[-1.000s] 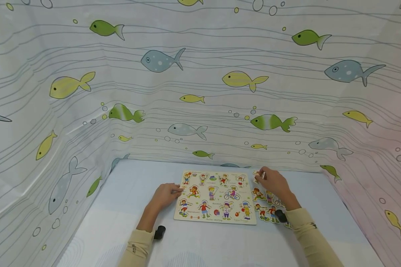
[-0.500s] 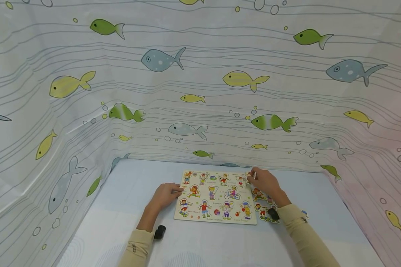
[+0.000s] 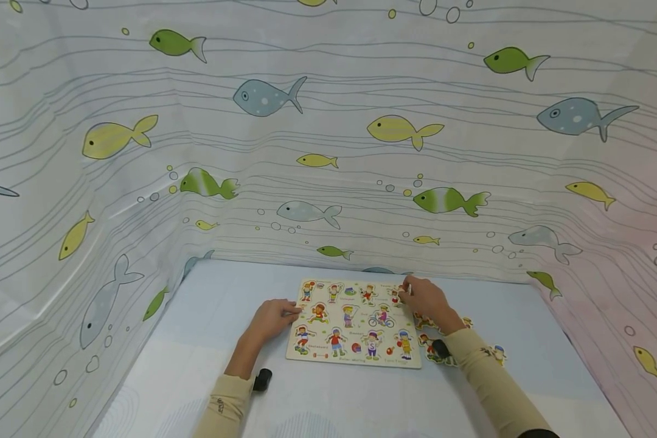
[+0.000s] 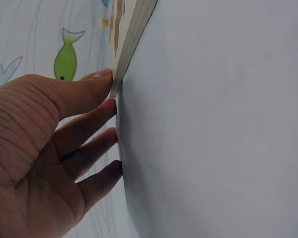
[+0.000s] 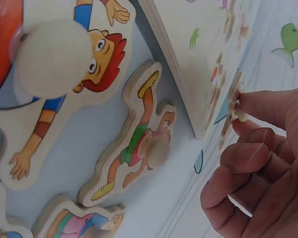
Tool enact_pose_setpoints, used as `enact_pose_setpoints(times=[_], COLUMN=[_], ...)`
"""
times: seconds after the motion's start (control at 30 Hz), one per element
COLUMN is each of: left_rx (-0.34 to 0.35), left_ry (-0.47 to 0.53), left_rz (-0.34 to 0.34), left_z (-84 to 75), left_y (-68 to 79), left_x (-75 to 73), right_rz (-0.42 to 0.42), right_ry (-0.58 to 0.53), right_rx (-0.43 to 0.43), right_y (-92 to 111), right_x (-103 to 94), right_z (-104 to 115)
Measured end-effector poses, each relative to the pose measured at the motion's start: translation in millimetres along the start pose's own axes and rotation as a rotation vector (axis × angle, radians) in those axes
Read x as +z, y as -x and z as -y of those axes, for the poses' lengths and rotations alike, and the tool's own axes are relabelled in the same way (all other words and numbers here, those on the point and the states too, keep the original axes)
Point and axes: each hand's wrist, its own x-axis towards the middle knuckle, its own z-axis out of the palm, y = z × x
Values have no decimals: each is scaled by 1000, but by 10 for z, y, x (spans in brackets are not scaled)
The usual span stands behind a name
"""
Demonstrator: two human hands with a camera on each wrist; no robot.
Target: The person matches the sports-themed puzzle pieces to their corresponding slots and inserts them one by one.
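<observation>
A pale wooden puzzle board [image 3: 333,317] with colourful sports figures lies on the table. My left hand [image 3: 271,319] rests at its left side; in the left wrist view the thumb and index fingertips are right at the board's edge [image 4: 134,39], fingers fairly straight. Over the board's upper right corner, at the tennis figure, my right hand [image 3: 427,301] pinches a thin wooden puzzle piece [image 5: 230,114] between thumb and fingers. That piece shows edge-on in the right wrist view, its picture hidden.
Loose puzzle pieces lie right of the board, partly under the right forearm. Among them are a runner piece [image 5: 134,144] and a red-haired figure piece [image 5: 97,87] with a round knob. A fish-patterned sheet [image 3: 356,182] rises behind the table and at both sides.
My right hand has moved left from beside the board to over its upper right corner, carrying the puzzle piece. More loose pieces show behind the forearm. The left hand has stayed in place.
</observation>
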Motion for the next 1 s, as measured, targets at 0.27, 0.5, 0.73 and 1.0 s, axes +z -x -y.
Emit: enact_pose_setpoints(times=[0.27,0.5,0.73,1.0], left_rx=[11,5,8,11], left_ry=[-10,-5,-6,-12], left_rz=[-10,-2,0,3], left_z=[-2,-5,-6,3], left_y=[-12,2,6,-2], left_x=[-5,-4,7,5], right_rz=[-11,-25,-9,-3], right_ry=[8,20,46,60], right_rx=[-14,-19,4,-22], right_y=[-19,-26,-65,-70], right_x=[79,146,177,207], right_z=[10,38,55,39])
